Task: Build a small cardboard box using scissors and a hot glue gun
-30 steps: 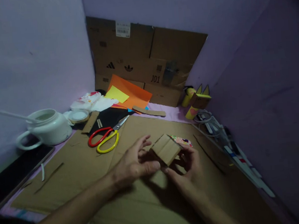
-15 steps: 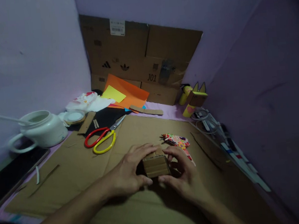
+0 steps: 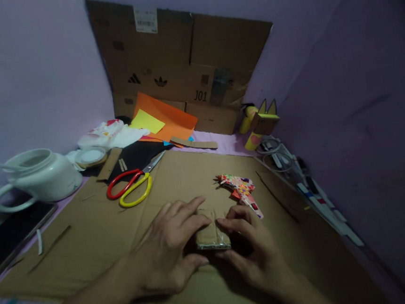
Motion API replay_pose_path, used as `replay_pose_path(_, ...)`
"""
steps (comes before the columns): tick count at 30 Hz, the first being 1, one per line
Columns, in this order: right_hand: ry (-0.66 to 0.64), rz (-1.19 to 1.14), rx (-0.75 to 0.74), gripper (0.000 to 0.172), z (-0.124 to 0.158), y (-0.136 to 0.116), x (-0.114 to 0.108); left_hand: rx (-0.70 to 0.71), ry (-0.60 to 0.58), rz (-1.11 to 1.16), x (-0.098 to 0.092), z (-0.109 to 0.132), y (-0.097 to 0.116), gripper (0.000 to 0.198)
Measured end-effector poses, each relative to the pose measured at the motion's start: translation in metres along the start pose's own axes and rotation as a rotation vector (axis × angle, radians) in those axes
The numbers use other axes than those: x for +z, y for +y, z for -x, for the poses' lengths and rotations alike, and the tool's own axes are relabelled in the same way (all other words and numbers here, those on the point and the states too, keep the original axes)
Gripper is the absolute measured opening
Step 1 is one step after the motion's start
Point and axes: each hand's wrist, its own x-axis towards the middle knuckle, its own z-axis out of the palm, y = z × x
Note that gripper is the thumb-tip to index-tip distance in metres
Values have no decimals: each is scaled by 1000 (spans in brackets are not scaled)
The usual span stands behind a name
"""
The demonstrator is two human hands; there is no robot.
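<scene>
A small cardboard box [image 3: 207, 236] sits between my two hands, low in the middle of the view, with a seam across its top and glossy strands by its front edge. My left hand [image 3: 176, 239] grips its left side, thumb low in front and fingers over the top. On the right side, my right hand [image 3: 251, 240] holds it with bent fingers on top and the thumb near the lower front edge. Just beyond the right hand lies a glue gun [image 3: 239, 189] with a colourful patterned body. The underside of the box is hidden.
A cardboard sheet [image 3: 100, 241] covers the table. Scissors [image 3: 134, 184] with red and yellow handles lie left of centre. A white mug-like pot [image 3: 45, 177] stands at far left. Orange paper [image 3: 171, 114] leans at the back. Cables and flat sticks [image 3: 330, 216] line the right edge.
The box has tipped, so its seamed top now shows instead of its ridged front face. Both hands have shifted their grip over the top. The whole view has moved slightly.
</scene>
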Motion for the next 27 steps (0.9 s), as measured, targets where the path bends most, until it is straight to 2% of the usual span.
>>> replay_pose_path(2,1,13,-20,43,1,-1,0,43,55,-44,-1,0,1,34)
replay_pose_path(5,17,10,-46,32,2,-1,0,96,125,-6,2,0,0,21)
replay_pose_path(9,47,11,-96,21,3,1,-1,128,170,78,7,2,-3,20)
replay_pose_path(13,56,26,-106,20,3,1,-1,89,195,171,10,1,-4,21)
replay_pose_path(20,82,-38,-31,19,-2,-1,-2,-35,125,310,9,-3,-2,18)
replay_pose_path(27,71,-110,51,22,-5,2,-2,-40,122,265,10,-2,-3,18)
